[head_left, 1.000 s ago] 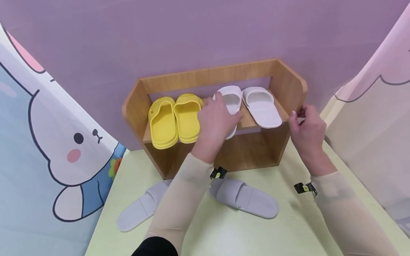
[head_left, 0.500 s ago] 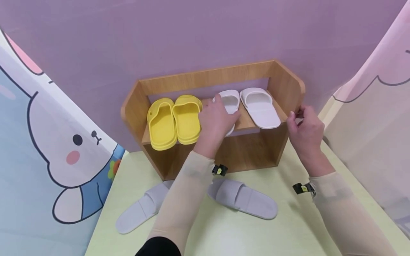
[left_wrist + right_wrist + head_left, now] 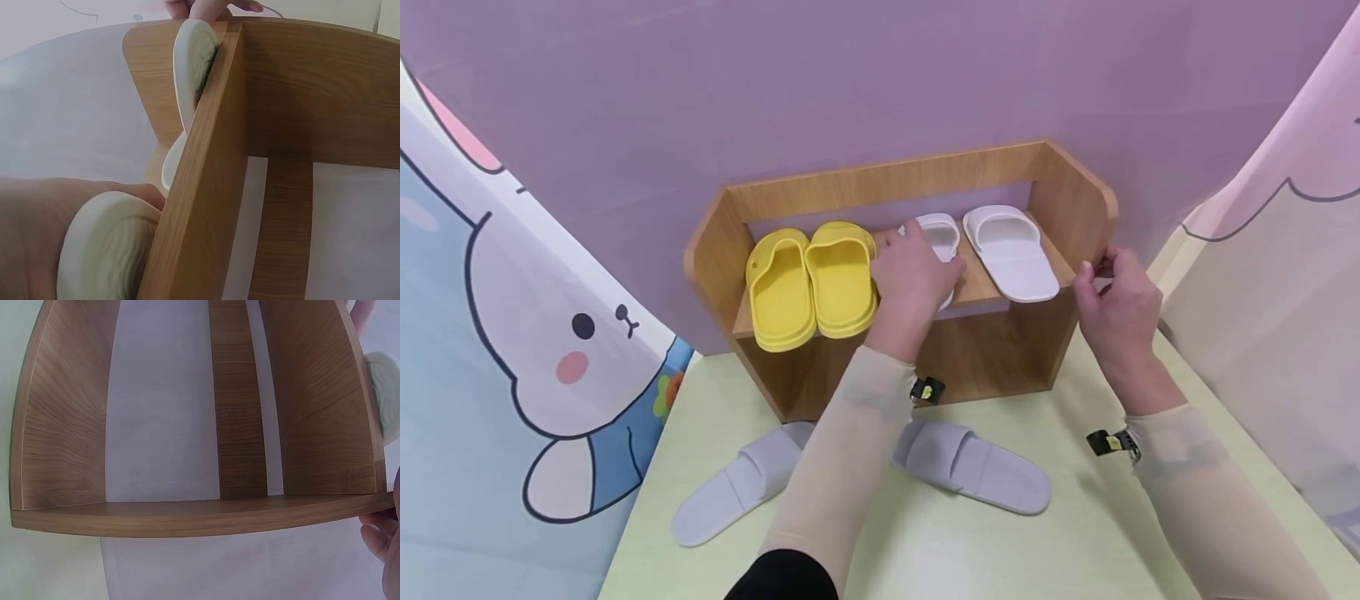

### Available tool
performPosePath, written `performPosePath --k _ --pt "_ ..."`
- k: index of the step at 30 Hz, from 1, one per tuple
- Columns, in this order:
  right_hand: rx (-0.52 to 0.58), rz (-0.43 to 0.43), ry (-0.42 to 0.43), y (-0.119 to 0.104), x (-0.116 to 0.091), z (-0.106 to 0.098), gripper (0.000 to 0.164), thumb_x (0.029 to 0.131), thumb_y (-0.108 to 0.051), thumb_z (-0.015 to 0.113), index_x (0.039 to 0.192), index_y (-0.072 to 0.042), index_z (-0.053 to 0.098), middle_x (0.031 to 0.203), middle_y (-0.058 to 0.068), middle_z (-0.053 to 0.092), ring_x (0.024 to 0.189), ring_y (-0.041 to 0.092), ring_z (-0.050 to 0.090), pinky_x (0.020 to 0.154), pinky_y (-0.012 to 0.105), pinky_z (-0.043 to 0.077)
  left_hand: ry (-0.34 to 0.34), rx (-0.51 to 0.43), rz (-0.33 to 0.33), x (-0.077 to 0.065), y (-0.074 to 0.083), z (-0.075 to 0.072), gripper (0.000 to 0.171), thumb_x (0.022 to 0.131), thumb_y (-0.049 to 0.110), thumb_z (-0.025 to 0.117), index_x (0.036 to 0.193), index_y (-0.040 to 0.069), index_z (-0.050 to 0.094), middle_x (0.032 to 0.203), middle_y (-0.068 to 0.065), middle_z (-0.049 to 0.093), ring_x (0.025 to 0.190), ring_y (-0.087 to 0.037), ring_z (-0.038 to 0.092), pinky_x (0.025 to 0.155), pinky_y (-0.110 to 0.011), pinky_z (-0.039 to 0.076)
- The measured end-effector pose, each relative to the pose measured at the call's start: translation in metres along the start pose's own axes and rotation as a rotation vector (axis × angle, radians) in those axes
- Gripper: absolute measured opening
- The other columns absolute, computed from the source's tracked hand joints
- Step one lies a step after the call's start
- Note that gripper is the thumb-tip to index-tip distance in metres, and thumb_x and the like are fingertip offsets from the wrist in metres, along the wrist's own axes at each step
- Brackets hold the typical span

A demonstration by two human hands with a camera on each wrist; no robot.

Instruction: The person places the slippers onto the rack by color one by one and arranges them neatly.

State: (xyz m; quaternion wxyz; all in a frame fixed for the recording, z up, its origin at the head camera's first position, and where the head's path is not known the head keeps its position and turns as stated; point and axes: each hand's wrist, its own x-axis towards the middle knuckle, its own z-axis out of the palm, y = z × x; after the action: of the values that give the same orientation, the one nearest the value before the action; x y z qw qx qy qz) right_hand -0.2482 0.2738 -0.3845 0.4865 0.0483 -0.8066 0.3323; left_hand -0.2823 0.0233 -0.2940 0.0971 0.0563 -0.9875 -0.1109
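Note:
My left hand (image 3: 912,283) grips a white slide slipper (image 3: 942,233) on the upper shelf of a wooden shoe rack (image 3: 887,179), hiding part of it from the head view. In the left wrist view, the slipper's pale toe end (image 3: 103,250) meets the shelf's front edge, the hand alongside. A matching white slipper (image 3: 1028,271) lies to the right, its end jutting past the edge. At the rack's right side panel, my right hand (image 3: 1118,308) holds the front edge between thumb and fingers. Two yellow clogs (image 3: 782,292) stand side by side left of my left hand.
On the pale green tabletop (image 3: 940,558), two grey slippers lie splayed before the rack: a left one (image 3: 737,487) partly behind my left forearm and a right one (image 3: 977,467). A purple cloth (image 3: 880,83) hangs behind; a rabbit-print cloth (image 3: 572,358) stands left.
The white slipper under my left hand has settled lower and further back on the shelf. My left hand and forearm have shifted slightly right. The right hand stays on the side panel.

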Motion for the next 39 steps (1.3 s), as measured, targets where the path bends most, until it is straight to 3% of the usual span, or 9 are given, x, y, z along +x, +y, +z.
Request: performPosePath --k 11,20,25,31,39 --pt "0.002 -0.006 0.01 -0.001 -0.001 0.002 0.026 0.103 -0.011 0.066 0.114 0.012 0.066 0.102 0.028 0.078 0.087 0.046 0.078 0.074 0.003 0.031 -0.009 0.069 0.012 0.0 0.007 0.001 0.087 0.099 0.076 0.059 0.152 0.008 0.051 0.137 -0.015 0.063 0.122 -0.028 0.065 0.087 -0.043 0.06" --pt "-0.007 0.004 0.003 -0.002 -0.001 0.001 0.026 0.103 -0.011 0.066 0.115 0.012 0.066 0.103 0.028 0.077 0.088 0.046 0.078 0.074 0.004 0.031 -0.013 0.035 0.011 -0.001 0.005 0.001 0.086 0.1 0.075 0.059 0.153 0.008 0.049 0.134 -0.014 0.062 0.117 -0.027 0.064 0.087 -0.043 0.06" --pt "0.001 0.006 0.011 -0.002 -0.002 0.001 0.026 0.103 -0.01 0.066 0.115 0.012 0.066 0.103 0.028 0.078 0.087 0.046 0.078 0.074 0.003 0.031 0.01 0.038 0.041 -0.005 0.002 0.0 0.085 0.1 0.075 0.058 0.153 0.008 0.049 0.135 -0.014 0.06 0.119 -0.026 0.062 0.091 -0.042 0.059" --pt "0.001 0.01 0.006 -0.001 -0.002 0.001 0.026 0.103 -0.01 0.067 0.116 0.012 0.066 0.104 0.028 0.078 0.089 0.045 0.078 0.074 0.002 0.032 0.067 -0.027 0.086 -0.016 -0.003 0.004 0.082 0.1 0.071 0.062 0.152 0.009 0.051 0.139 -0.013 0.059 0.126 -0.027 0.058 0.095 -0.043 0.059" --pt "0.005 0.001 0.007 -0.001 -0.002 0.002 0.025 0.103 -0.009 0.067 0.115 0.012 0.067 0.104 0.028 0.078 0.088 0.046 0.078 0.074 0.004 0.032 0.209 -0.131 0.177 -0.029 -0.016 0.004 0.075 0.101 0.063 0.066 0.151 0.008 0.055 0.138 -0.013 0.06 0.127 -0.03 0.058 0.101 -0.043 0.054"
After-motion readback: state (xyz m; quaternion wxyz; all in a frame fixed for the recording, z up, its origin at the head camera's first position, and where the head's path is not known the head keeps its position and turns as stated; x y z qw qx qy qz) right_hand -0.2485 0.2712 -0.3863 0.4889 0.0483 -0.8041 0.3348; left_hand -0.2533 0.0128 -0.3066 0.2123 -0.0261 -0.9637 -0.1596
